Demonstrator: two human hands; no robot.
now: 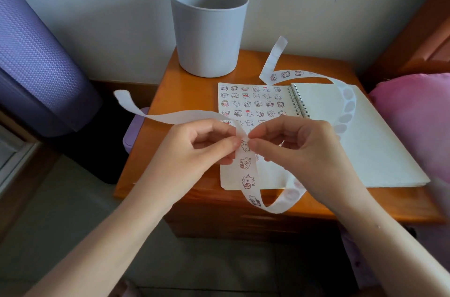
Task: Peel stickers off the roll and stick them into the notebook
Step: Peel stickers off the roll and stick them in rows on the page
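An open spiral notebook (365, 145) lies on the wooden bedside table (185, 92). Its left page (253, 102) carries several rows of small cartoon stickers; the right page is blank. A long white sticker strip (247, 176) loops above the notebook, with printed stickers below my hands and bare backing trailing off to the left. My left hand (199, 148) pinches the strip between thumb and fingers. My right hand (299, 143) pinches at a sticker on the strip, right beside the left fingertips. The far end of the strip (347, 104) curls over the blank page toward the back.
A grey plastic bin (209, 36) stands at the back of the table against the wall. A purple rolled mat (36, 58) leans at the left, a small purple container (132, 133) sits beside the table, and pink bedding (414, 111) lies at the right.
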